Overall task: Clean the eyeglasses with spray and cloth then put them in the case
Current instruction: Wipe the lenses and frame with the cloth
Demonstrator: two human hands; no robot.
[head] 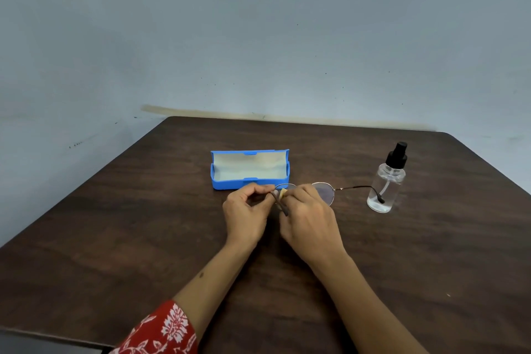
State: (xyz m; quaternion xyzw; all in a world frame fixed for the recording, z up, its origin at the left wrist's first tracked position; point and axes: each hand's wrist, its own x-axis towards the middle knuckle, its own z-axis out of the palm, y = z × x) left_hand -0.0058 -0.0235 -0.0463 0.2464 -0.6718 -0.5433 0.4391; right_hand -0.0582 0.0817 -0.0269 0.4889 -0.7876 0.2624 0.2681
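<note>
Held just above the dark wooden surface (115, 224), near its middle: thin-rimmed eyeglasses (326, 191), lenses facing roughly toward the camera. Pinched at the left end of the frame by the left hand (247, 210), thumb and forefinger closed on the hinge area, remaining fingers curled under. One dark temple arm hanging down between the two hands, its tip just visible. Right hand (309, 218) clamped on a small yellowish cloth (284, 193), pressed against the left lens; only a scrap of cloth showing between the fingers, the rest hidden inside the grip. Left lens almost wholly covered by knuckles and cloth; right lens partly visible beyond the right hand. Other temple arm stretched out to the right, its dark tip crossing in front of the clear spray bottle (386, 184). Hard to tell whether tip and bottle touch or merely overlap in the view. Bottle upright, black pump top, a little clear liquid in the base.

Just behind the hands: blue case (249, 169), open, pale lining showing, lid standing up at the back. Front wall of the case partly masked by the left fingers.

Red sleeve (163, 330) with white floral print cut off at the bottom edge; right forearm bare and also cut off there.
</note>
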